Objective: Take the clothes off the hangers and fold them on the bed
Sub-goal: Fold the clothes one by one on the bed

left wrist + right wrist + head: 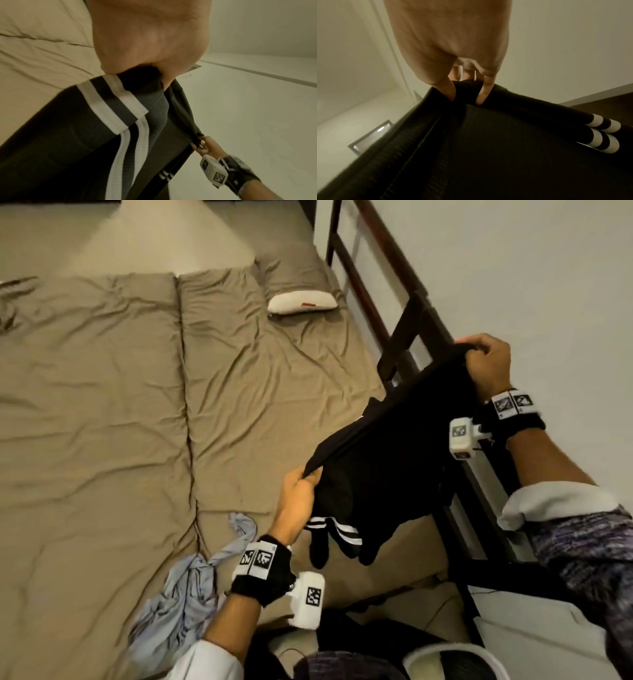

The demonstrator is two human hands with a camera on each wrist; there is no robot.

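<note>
Both hands up off the bed, each w/ a grip on the same black top. Left hand — fingers curled tight, pinching a bunched bit of the fabric's upper edge. Right hand higher & further out, near the bed frame, thumb and fingers clamped over the other end of that edge. Fabric pulled taut betw. the two hands; the rest hangs down over the mattress corner, not touching it as far as head view shows. White double stripes on the cuffs dangle just below the left hand; wrist views show the ribbed knit and same stripes close up. No hanger visible in the top from these angles.

On the bed: crumpled light-blue garment near the left forearm, on the tan sheet. Small white pillow far up by the frame, well apart from the hands.
</note>
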